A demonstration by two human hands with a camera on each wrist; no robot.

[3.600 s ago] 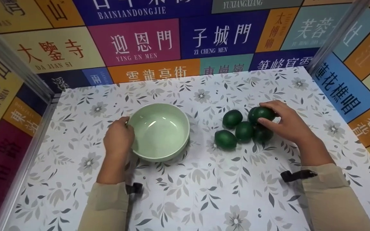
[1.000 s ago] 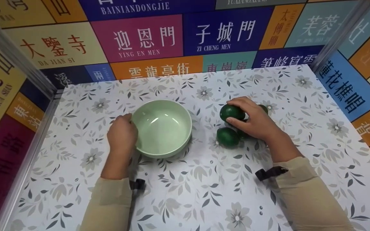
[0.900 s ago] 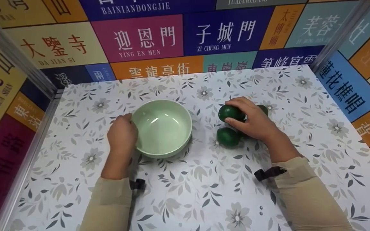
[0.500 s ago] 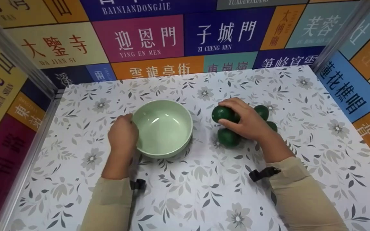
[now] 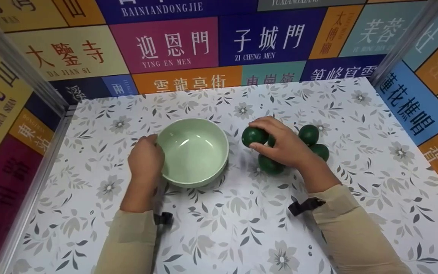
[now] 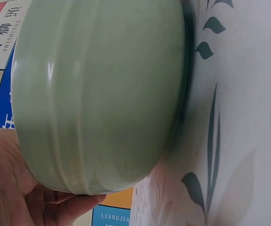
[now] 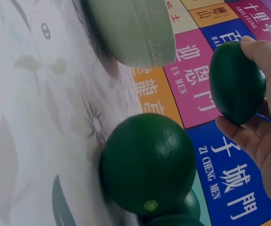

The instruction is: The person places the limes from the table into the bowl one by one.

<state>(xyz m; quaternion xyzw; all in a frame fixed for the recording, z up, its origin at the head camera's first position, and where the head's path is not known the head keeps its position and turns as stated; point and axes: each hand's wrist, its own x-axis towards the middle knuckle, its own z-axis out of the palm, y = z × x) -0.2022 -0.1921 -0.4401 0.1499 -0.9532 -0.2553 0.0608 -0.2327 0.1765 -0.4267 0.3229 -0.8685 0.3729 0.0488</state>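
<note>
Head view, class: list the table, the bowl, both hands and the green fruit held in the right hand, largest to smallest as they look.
1. Table
2. Bowl
3. Left hand and right hand: too alike to rank
4. Held green fruit

The left grip (image 5: 145,158) curls round the left rim of the bowl (image 5: 194,160), left forearm (image 5: 127,236) at the bowl's near left. Right of the bowl, the right grip (image 5: 285,146) pinches with thumb and fingers, right forearm (image 5: 356,232) slanting.
</note>
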